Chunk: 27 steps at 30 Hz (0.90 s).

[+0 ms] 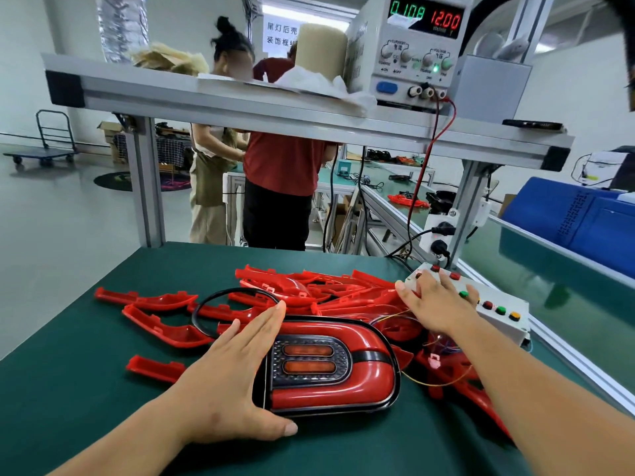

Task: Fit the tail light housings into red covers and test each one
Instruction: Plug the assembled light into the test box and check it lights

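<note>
The tail light is steadied on the near mat by the left hand, fingers straight and together. The button box at right is pressed by the right hand, fingers spread, seemingly for testing.

A grey aluminium shelf spans the bench above the green mat, carrying a beige roll and crumpled white paper. Beyond it stand two people, one in a red top, one in a beige apron. A flat trolley stands far left on the floor. A blue crate lies on the right, near a white power strip fixed to the post.
</note>
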Tool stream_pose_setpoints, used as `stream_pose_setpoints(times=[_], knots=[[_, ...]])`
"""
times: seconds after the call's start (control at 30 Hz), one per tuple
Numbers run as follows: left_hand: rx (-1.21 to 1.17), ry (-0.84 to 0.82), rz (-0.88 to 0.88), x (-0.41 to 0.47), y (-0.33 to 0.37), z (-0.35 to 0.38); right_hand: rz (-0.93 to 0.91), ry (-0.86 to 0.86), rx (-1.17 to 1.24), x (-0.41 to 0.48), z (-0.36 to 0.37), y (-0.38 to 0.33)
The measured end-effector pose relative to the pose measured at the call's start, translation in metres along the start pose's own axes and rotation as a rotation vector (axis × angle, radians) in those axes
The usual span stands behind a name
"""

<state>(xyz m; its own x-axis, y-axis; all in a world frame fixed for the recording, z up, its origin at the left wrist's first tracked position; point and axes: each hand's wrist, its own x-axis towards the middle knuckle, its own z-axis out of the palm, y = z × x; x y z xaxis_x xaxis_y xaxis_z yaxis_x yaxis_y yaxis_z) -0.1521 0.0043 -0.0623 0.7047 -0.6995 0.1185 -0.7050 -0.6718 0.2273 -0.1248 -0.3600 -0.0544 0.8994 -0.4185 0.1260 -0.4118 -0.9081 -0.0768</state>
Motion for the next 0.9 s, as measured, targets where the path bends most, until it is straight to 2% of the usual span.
stream_pose_setpoints(times=[0.17,0.4,0.53,0.9], knots=[[-0.013,0.007,-0.003,0.0,-0.002,0.002,0.072,0.072,0.012,-0.02,-0.007,0.022],[-0.017,-0.009,0.003,0.0,-0.002,0.001,0.156,0.082,-0.01,-0.047,-0.009,0.054],[-0.035,-0.02,0.008,-0.002,0.0,0.001,0.135,0.06,0.023,-0.054,-0.004,0.06],[-0.024,0.071,0.037,0.002,-0.008,0.01,0.089,0.028,-0.115,-0.059,-0.016,0.053]])
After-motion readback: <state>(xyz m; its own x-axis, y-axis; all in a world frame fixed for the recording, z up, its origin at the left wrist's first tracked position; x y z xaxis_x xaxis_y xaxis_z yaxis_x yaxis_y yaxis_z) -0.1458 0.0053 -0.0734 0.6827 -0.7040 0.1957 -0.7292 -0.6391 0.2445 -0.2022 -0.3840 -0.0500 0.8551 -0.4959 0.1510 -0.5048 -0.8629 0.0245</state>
